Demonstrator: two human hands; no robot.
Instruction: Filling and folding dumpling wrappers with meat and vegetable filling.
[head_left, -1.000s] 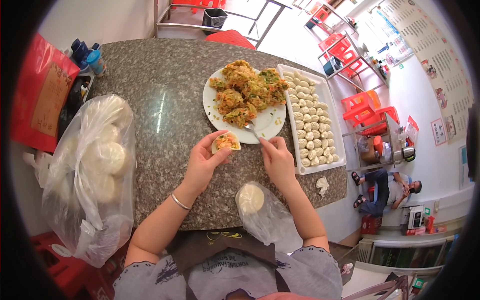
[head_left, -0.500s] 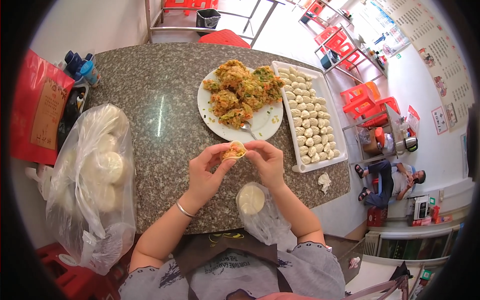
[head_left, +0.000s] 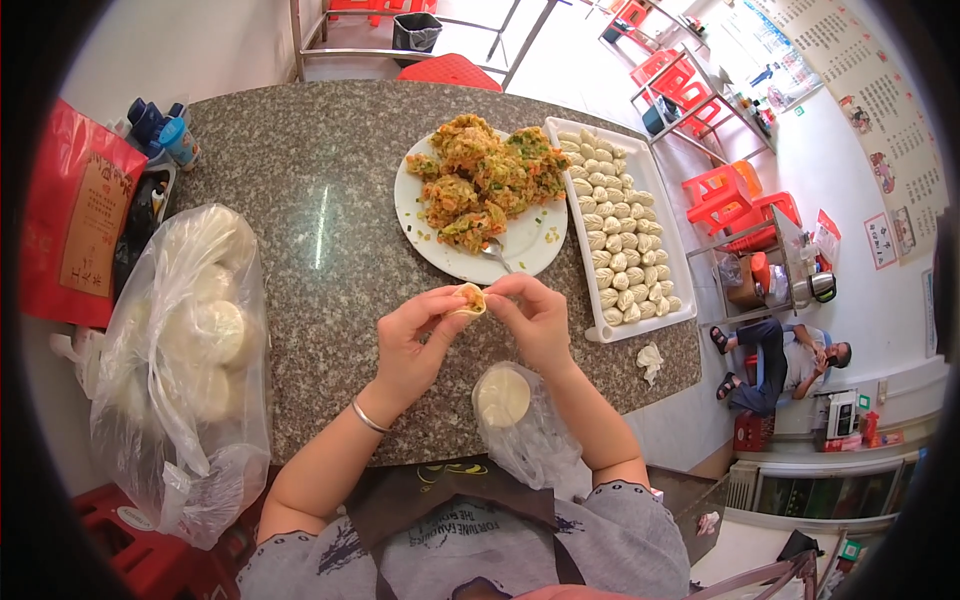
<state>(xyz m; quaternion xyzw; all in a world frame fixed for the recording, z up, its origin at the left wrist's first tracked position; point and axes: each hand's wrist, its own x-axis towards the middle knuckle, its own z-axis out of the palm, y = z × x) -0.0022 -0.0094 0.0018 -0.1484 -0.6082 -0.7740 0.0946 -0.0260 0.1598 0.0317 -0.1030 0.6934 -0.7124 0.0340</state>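
Between my hands, above the table's near part, is a partly folded dumpling (head_left: 470, 300) with orange filling showing at its top. My left hand (head_left: 415, 325) cups it from the left, fingers and thumb closed round the wrapper. My right hand (head_left: 532, 318) pinches the wrapper's right edge. Just beyond lies a white plate (head_left: 535, 262) heaped with chopped orange and green filling (head_left: 480, 180), a metal spoon (head_left: 498, 256) stuck in its near side. Closer to me, a stack of round wrappers (head_left: 502, 397) sits in a clear plastic bag (head_left: 540, 445).
Right of the plate, a white tray (head_left: 655, 325) holds rows of pleated dumplings (head_left: 618, 235). A clear bag of round wrappers (head_left: 190, 350) stands at the left beside a red paper bag (head_left: 85, 210). Crumpled tissue (head_left: 650, 362) lies near the table's right edge. Far right, a person (head_left: 785, 365) sits.
The wrapper's opening has become smaller as its edge is gathered further. Both hands stay in nearly the same place, with fingers drawn closer round the dumpling.
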